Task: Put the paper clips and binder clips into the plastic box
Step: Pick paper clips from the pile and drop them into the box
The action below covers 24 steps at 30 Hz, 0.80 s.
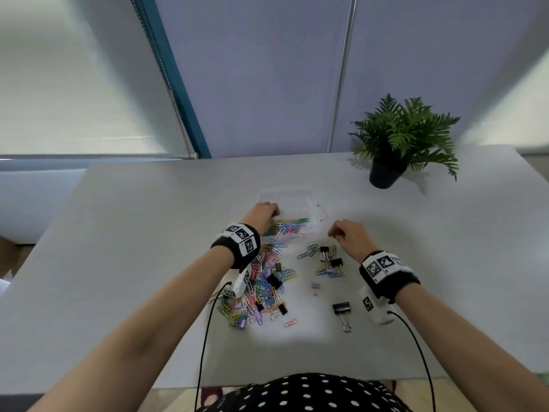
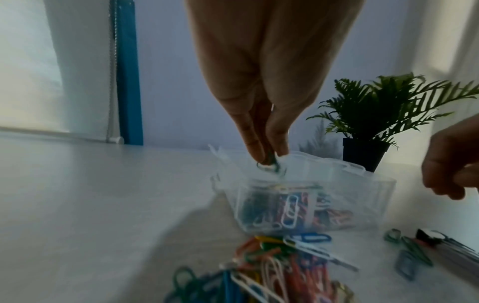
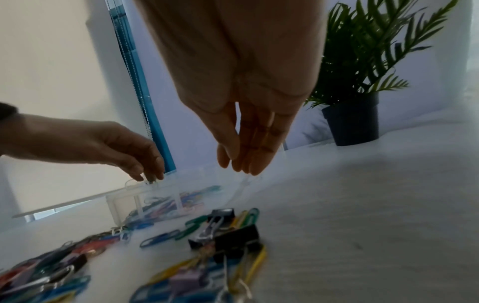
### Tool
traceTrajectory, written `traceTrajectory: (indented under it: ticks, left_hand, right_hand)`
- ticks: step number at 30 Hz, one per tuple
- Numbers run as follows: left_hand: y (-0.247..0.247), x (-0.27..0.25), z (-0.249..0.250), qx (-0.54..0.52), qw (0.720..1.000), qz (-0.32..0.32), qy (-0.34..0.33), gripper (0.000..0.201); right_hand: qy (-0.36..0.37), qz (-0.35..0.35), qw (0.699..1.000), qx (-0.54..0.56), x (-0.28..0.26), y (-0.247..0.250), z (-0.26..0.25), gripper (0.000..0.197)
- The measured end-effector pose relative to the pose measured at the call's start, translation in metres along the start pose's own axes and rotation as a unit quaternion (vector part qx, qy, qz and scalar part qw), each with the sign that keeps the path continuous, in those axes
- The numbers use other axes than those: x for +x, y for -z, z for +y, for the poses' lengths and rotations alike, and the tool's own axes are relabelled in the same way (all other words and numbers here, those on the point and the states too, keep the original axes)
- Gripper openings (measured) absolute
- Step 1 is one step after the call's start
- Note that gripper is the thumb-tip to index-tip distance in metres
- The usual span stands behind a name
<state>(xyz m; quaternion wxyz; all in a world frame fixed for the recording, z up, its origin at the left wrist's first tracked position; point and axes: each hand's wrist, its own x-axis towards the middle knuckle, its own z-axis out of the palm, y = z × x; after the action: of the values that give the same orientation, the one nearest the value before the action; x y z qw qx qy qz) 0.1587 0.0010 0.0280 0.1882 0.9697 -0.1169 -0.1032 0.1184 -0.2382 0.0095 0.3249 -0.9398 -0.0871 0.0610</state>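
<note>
A clear plastic box (image 1: 315, 200) stands mid-table with coloured paper clips (image 1: 289, 226) inside. My left hand (image 1: 274, 211) hovers over the box's left part. In the left wrist view its thumb and fingers (image 2: 255, 151) pinch a green paper clip (image 2: 270, 166) just above the box (image 2: 362, 194). My right hand (image 1: 334, 233) hangs right of the box, fingers (image 3: 255, 164) pointing down and holding nothing. A big pile of paper clips (image 1: 261, 288) with black binder clips lies under my left forearm. A smaller heap with black binder clips (image 1: 329, 258) lies below my right hand.
A lilac binder clip (image 1: 315, 286) and a large black binder clip (image 1: 341, 308) lie apart on the white table (image 1: 148, 233). One pink paper clip (image 1: 290, 323) lies nearer the front edge. A potted fern (image 1: 398, 144) stands at the back right. Cables run from both wrist cameras.
</note>
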Motion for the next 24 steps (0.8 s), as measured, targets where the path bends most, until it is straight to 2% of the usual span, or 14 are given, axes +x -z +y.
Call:
traceTrajectory:
  ticks: [2, 4, 6, 7, 9, 11, 13, 16, 21, 24]
  left_hand:
    - [-0.007, -0.006, 0.005, -0.014, 0.999, 0.039, -0.025, 0.038]
    - [-0.015, -0.016, 0.021, -0.026, 0.991, 0.076, -0.109, 0.039]
    - [-0.028, -0.025, 0.046, -0.008, 0.98, 0.045, -0.194, 0.037]
    - [-0.037, -0.027, 0.057, 0.008, 0.978, 0.017, -0.206, 0.036]
    - [-0.054, -0.026, 0.073, 0.031, 0.985, -0.033, -0.167, 0.034]
    - [-0.067, -0.024, 0.076, 0.062, 0.991, -0.056, -0.107, 0.03]
    - [-0.076, -0.025, 0.074, 0.089, 0.991, -0.056, -0.08, 0.028]
    - [-0.079, -0.03, 0.069, 0.1, 0.989, -0.065, -0.082, 0.026]
    - [-0.081, -0.034, 0.053, 0.076, 0.992, -0.058, -0.08, 0.023]
    - [-0.077, -0.03, 0.05, 0.037, 0.992, -0.085, -0.084, 0.027]
  right_hand:
    - [0.008, -0.017, 1.0, -0.017, -0.008, 0.003, 0.008, 0.017]
    - [-0.003, -0.052, 0.998, -0.032, -0.013, 0.005, 0.012, 0.019]
    - [-0.027, -0.108, 0.992, -0.063, -0.018, 0.002, 0.012, 0.037]
    - [-0.031, -0.132, 0.987, -0.09, -0.02, -0.002, 0.011, 0.047]
    - [-0.023, -0.16, 0.978, -0.133, -0.024, -0.015, 0.007, 0.058]
    - [-0.012, -0.159, 0.978, -0.135, -0.032, -0.028, 0.002, 0.053]
    - [-0.001, -0.144, 0.981, -0.129, -0.04, -0.038, -0.001, 0.047]
    - [0.022, -0.137, 0.982, -0.125, -0.051, -0.045, -0.002, 0.036]
    - [0.047, -0.13, 0.99, -0.021, -0.056, -0.038, -0.006, 0.02]
    - [0.092, -0.158, 0.983, -0.01, -0.057, -0.036, -0.014, 0.018]
